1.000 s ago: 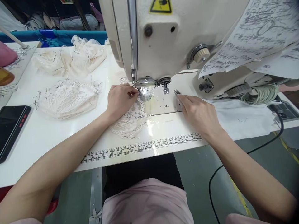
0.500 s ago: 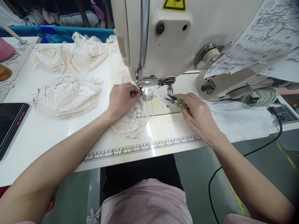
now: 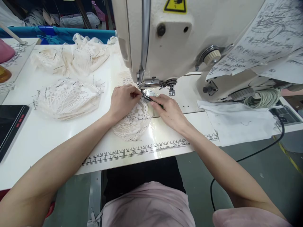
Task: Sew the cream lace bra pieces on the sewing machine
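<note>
Beside the needle area of the sewing machine (image 3: 156, 47), my left hand (image 3: 124, 101) is closed in a pinch, resting over a cream lace piece (image 3: 134, 123). What its fingertips pinch is too small to make out. My right hand (image 3: 169, 112) grips thread snips (image 3: 148, 98), whose dark blades point left and reach the left fingertips at the presser foot. The lace lies flat under and in front of the foot, with dark thread ends on it. The snips' handle is mostly hidden in my right palm.
More lace pieces (image 3: 69, 99) with loose threads lie on the left of the white table, near a black device (image 3: 11, 126). A printed ruler (image 3: 146, 149) runs along the front edge. White cloth (image 3: 241, 123) and a coil of cord (image 3: 262, 98) are at the right.
My right hand has moved left with the snips, bringing the blades from the open machine bed to the left fingertips. The left hand and the lace have stayed in place.
</note>
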`<state>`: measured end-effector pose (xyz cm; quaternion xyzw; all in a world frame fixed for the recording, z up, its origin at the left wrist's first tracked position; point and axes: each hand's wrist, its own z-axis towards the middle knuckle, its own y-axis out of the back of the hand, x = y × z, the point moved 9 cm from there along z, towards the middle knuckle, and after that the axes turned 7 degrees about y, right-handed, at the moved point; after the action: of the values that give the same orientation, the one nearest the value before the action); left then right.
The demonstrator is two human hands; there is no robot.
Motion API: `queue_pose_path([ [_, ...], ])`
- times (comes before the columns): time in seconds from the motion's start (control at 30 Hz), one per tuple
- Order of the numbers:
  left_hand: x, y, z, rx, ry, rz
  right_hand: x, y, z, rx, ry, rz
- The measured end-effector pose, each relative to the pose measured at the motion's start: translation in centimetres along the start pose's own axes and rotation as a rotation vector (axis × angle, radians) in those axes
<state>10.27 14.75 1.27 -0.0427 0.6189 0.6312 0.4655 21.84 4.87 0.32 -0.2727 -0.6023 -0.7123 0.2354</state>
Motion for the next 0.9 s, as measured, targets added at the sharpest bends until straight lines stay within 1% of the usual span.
queue_pose_path([
  [0.33,0.5,-0.05,0.15,0.015,0.015,-0.081,-0.24,-0.49,0.68,0.003,-0.042,-0.157],
  [0.9,0.86,-0.18,0.24,0.027,0.048,-0.106,0.27,-0.65,0.83,-0.029,-0.005,-0.167],
])
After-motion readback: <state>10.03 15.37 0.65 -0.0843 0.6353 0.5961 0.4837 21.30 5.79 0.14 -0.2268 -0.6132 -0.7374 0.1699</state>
